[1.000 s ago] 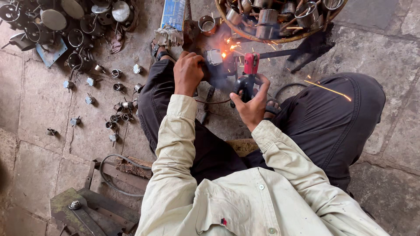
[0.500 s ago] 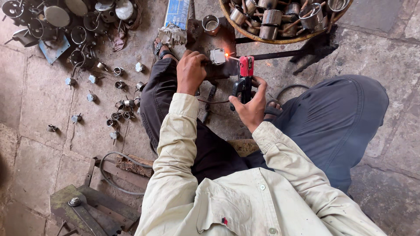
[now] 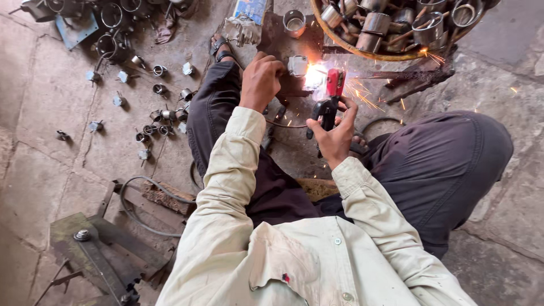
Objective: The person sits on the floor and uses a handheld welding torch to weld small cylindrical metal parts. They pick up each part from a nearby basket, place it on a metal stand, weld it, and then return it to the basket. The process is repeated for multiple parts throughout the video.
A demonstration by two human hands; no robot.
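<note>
The person sits low on the stone floor (image 3: 68, 153) with knees spread, in a pale long-sleeved shirt and dark trousers. The right hand (image 3: 334, 133) is closed around the black grip of a welding holder (image 3: 330, 96) with a red head, which points up and away from the body toward a bright white arc with orange sparks spraying to the right. The left hand (image 3: 262, 79) is curled, fingers together, on a small metal ring piece (image 3: 297, 65) that sits just left of the arc on a dark metal block between the knees; the glare makes it hard to tell exactly how the fingers grip it, but they seem to press on its near edge. The two hands are near each other but do not touch, with the arc between them. A dark cable (image 3: 283, 123) runs under the left wrist toward the holder. Just beyond the arc stands a round woven basket (image 3: 362, 52) filled with short steel tubes and rings, and a single metal cup (image 3: 294, 22) stands to its left. On the floor well to the left lie many small metal fittings (image 3: 158, 116) scattered in loose rows. Near the bottom left lie a coiled hose (image 3: 133, 204) and a heavy steel bracket (image 3: 90, 249).
</note>
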